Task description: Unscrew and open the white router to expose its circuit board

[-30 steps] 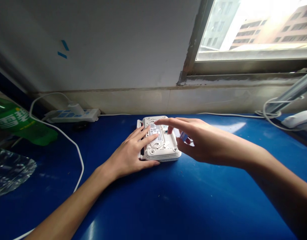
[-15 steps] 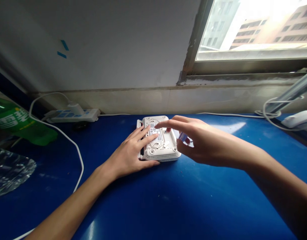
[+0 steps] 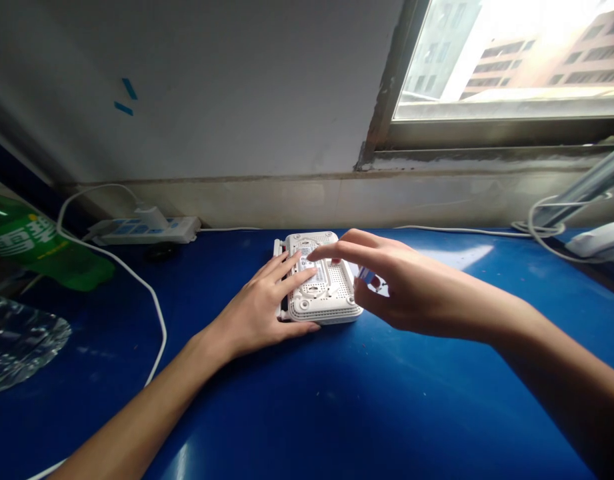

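A white router [image 3: 331, 303] lies upside down on the blue table, its vented underside and printed label [image 3: 314, 275] facing up. An antenna [image 3: 277, 247] shows along its left side. My left hand [image 3: 259, 300] rests on its left part, fingers spread over the underside and thumb along the front edge. From the right, my right hand [image 3: 387, 277] hangs over the router, its index finger stretched to the label and its thumb apart, lower down. Its other fingers are partly hidden. A blue and white patch shows between them; I cannot tell whether it is an object or table glare.
At the left are a green bottle [image 3: 47, 250], a clear plastic bottle [image 3: 24, 343] and a power strip [image 3: 147, 230] with a white cable [image 3: 141, 283] running forward. The blue table [image 3: 307, 407] meets the wall behind. A metal pole [image 3: 581, 190] wrapped in cable stands at the right.
My right hand's index fingertip has shifted very slightly left over the label. My left hand and the router have stayed in place.
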Tool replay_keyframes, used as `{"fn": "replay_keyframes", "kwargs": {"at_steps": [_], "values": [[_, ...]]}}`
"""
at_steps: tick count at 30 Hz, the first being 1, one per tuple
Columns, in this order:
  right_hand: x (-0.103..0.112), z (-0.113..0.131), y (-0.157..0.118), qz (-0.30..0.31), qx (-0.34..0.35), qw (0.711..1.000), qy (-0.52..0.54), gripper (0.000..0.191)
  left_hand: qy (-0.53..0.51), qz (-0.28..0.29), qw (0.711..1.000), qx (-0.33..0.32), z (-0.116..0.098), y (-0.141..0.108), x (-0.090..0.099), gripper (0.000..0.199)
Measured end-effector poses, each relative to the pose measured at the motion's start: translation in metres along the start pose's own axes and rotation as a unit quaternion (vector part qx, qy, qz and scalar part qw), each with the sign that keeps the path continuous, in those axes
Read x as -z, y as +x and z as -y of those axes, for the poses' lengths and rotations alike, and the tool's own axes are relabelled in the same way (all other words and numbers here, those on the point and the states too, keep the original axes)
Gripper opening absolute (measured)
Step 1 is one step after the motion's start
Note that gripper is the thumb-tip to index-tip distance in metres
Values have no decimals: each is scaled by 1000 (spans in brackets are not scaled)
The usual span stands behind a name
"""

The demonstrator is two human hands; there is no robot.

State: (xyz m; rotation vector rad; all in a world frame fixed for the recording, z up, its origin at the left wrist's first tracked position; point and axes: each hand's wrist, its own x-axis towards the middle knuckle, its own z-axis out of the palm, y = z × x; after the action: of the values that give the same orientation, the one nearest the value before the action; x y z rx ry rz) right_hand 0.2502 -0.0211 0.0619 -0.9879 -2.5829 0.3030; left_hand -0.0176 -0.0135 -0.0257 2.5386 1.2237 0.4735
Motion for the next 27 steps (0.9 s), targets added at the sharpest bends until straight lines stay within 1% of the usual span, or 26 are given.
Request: {"fn": "replay_keyframes", "kwargs": {"at_steps": [1,2,5,6,9,10,15,17,18,21,22,25,26,27], "values": [[1,2,0,1,-3,1000,-1,74,-2,0,1000,1,0,0,0,90],[2,4,0,-1,-10,1000,-6,66,-5,1,1000,2,0,0,0,90],[2,4,3,-9,-52,998,-25,30,-14,0,1000,5,0,-1,0,90],[1,3,4,-9,-64,998,-26,26,-15,-1,1000,7,0,-1,1,90],[-2,-3,5,-9,-63,998,-9,28,-15,0,1000,10,-1,0,1,90],[-3,-5,5,-12,-54,998,-3,33,-15,0,1000,9,-1,0,1,90],[-4,-8,1,-18,-12,1000,9,69,-13,-3,1000,0,-1,0,0,90],[-3,-6,0,-18,-1,1000,10,77,-8,-4,1000,-2,0,0,0,90],[-2,-5,-1,-18,-1,1000,10,79,-6,-3,1000,-2,0,0,0,89],[2,1,0,-9,-18,1000,9,69,-8,-2,1000,1,1,-1,-1,90],[2,2,1,-3,-26,1000,5,63,-11,-3,1000,2,1,-1,-1,90],[1,2,3,-3,-63,998,-6,34,-15,-1,1000,2,1,-1,0,90],[0,0,3,-8,-71,997,-7,29,-13,1,1000,3,1,-1,0,90],[-1,-2,3,-13,-72,997,-6,29,-12,3,1000,5,1,0,0,90]]}}
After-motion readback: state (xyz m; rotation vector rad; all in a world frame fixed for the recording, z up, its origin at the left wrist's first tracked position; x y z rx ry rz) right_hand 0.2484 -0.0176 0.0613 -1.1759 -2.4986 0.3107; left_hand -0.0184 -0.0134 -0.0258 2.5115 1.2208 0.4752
